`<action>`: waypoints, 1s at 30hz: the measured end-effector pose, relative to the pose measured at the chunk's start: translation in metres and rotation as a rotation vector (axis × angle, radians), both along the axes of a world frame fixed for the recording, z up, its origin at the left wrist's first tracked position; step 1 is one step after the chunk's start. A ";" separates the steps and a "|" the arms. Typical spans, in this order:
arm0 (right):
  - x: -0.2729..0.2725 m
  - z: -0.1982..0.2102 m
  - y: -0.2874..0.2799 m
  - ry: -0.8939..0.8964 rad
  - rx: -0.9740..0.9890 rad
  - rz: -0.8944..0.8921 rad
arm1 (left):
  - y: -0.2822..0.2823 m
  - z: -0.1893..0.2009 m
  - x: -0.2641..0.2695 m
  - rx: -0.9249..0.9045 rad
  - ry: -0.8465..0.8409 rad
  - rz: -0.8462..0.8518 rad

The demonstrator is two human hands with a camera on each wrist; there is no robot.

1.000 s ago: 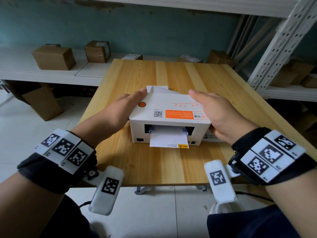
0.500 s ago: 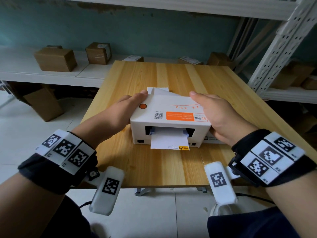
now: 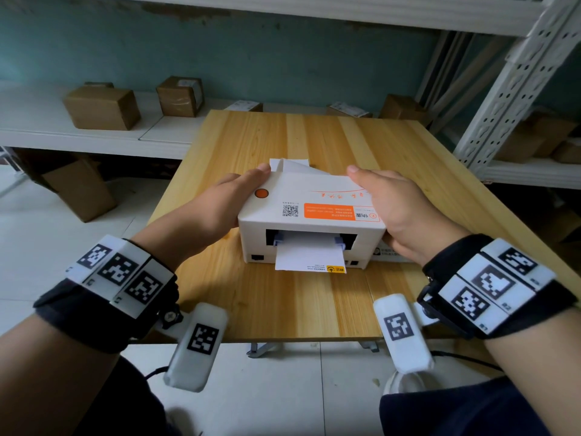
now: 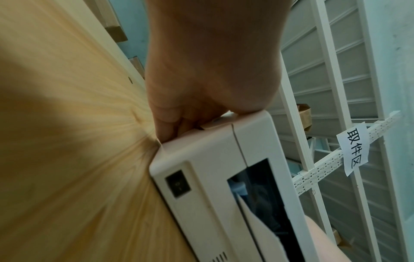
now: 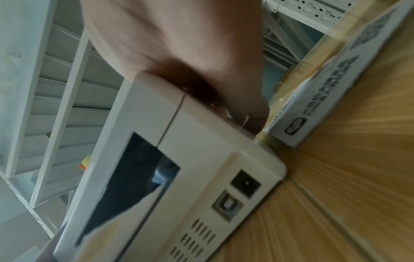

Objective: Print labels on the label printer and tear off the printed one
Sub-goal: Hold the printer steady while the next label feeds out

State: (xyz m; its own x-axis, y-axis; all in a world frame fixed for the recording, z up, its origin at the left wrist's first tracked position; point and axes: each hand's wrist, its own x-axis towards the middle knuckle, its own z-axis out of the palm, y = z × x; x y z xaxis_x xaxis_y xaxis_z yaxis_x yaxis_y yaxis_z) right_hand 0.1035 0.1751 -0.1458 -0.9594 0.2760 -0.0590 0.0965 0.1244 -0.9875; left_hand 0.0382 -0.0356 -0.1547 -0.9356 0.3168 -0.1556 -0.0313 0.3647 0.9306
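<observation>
A white label printer (image 3: 314, 209) with an orange button (image 3: 261, 193) and an orange sticker stands on the wooden table (image 3: 314, 143). White label paper (image 3: 309, 256) hangs out of its near slot, and another white sheet (image 3: 289, 165) sticks up behind its far edge. My left hand (image 3: 213, 209) grips the printer's left side, thumb on the top. In the left wrist view its fingers (image 4: 165, 124) curl at a side tab of the printer (image 4: 212, 168). My right hand (image 3: 399, 209) grips the right side, with fingers (image 5: 246, 113) curled against the printer (image 5: 201, 150).
A white printed box (image 5: 336, 79) lies on the table right beside the printer. Cardboard boxes (image 3: 102, 107) sit on the low white shelf behind the table. A perforated white rack upright (image 3: 515, 80) rises at the right. The table's near edge lies just before my wrists.
</observation>
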 end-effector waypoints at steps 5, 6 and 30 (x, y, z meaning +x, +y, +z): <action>0.000 0.000 -0.001 0.017 0.026 -0.006 | -0.001 -0.001 0.000 0.015 -0.038 -0.007; 0.001 0.001 -0.001 0.020 0.032 -0.008 | -0.001 -0.001 0.000 0.019 -0.042 -0.006; -0.004 -0.003 0.001 0.002 0.082 -0.019 | 0.000 -0.005 -0.002 0.066 -0.109 -0.009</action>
